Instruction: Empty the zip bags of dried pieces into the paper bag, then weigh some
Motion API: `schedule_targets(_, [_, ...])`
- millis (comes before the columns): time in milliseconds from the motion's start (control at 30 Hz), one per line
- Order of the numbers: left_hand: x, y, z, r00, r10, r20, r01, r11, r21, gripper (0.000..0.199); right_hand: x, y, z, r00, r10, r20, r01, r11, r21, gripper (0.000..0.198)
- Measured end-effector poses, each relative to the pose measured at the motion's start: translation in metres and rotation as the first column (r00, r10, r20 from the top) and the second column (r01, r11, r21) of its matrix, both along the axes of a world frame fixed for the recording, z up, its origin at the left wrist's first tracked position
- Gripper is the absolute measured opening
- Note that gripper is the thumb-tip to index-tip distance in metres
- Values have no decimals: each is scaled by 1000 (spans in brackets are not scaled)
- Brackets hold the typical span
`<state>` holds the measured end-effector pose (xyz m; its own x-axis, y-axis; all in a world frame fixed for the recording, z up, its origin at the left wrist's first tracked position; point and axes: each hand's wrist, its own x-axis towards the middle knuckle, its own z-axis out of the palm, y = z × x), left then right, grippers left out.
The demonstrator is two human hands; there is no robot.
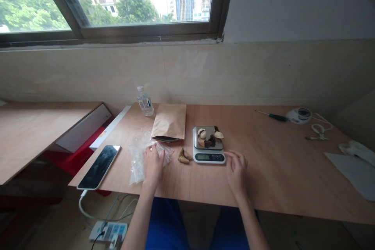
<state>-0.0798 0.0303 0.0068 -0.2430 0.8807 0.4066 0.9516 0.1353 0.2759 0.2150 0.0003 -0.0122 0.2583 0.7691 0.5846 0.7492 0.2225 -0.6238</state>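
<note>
My left hand (152, 163) lies over a crumpled clear plastic bag (136, 168), thumb apart from the fingers; its fingertips are partly hidden. Beside the right edge of a small digital kitchen scale (210, 158) rests my right hand (236, 168), fingers loosely bent and apart, the index finger reaching toward the scale's side. On the metal pan sit several pale and dark brown dried pieces (209, 137), which look like shells or mushroom slices. A few brown, ridged dried pieces (184, 156) lie on the table between the bag and the scale.
A kraft paper pouch (170, 121) lies with its mouth toward me, behind it a water bottle (145, 102). At left is a phone (99, 167) on a cable. A screwdriver (272, 116), a white dome camera (300, 115) and paper (351, 175) are at right.
</note>
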Motion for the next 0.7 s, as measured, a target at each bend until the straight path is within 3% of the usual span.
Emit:
schedule_targets(167, [6, -8, -1, 998, 49, -37, -52, 996, -71, 32, 3, 0, -4, 1000, -1, -13, 1, 1000, 3, 24])
schedule_targets(267, [2, -4, -1, 998, 39, 55, -33, 995, -98, 20, 3, 0, -4, 1000, 16, -10, -16, 1000, 2, 23])
schedule_targets(467, [-7, -2, -1, 979, -6, 203, 15, 999, -43, 20, 4, 0, -5, 1000, 15, -16, -15, 1000, -5, 23])
schedule_targets(700, [-8, -16, 9, 975, -221, 14, 221, 972, -79, 28, 3, -1, -4, 999, 23, -33, -24, 1000, -5, 23])
